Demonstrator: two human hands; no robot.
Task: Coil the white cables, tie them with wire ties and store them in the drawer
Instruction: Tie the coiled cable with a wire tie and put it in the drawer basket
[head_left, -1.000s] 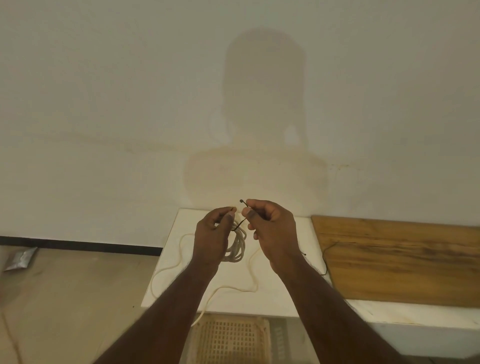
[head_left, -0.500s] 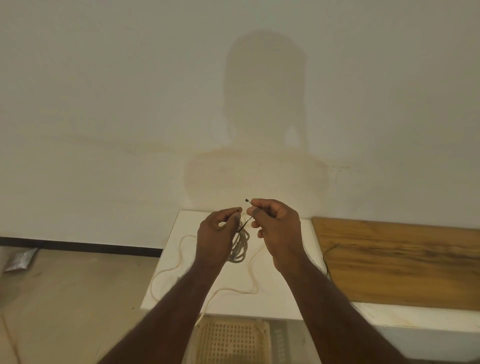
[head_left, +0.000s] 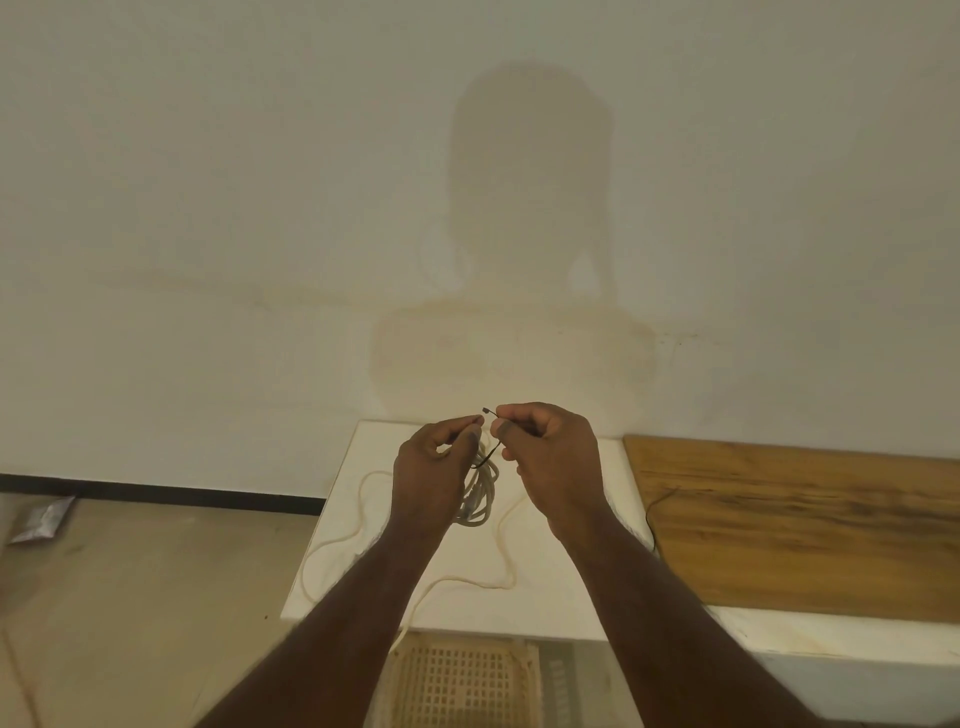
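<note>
My left hand (head_left: 434, 465) holds a coiled white cable (head_left: 480, 499) up above the white table (head_left: 561, 587); the coil hangs below my fingers. A thin black wire tie (head_left: 491, 447) runs from the coil up to my right hand (head_left: 550, 457), which pinches its upper end between thumb and forefinger. The tie's small tip sticks out above my right forefinger. A second white cable (head_left: 501, 551) lies loose in wide loops on the table under my hands, and part of it hangs off the front edge.
A wooden board (head_left: 805, 525) lies on the right part of the table, with a thin black wire (head_left: 655, 512) at its left edge. A beige plastic lattice crate (head_left: 462, 680) stands under the table front. A grey packet (head_left: 44, 519) lies on the floor at left.
Both hands have drifted slightly right and closer together. My hold on the coil and the tie is unchanged.
</note>
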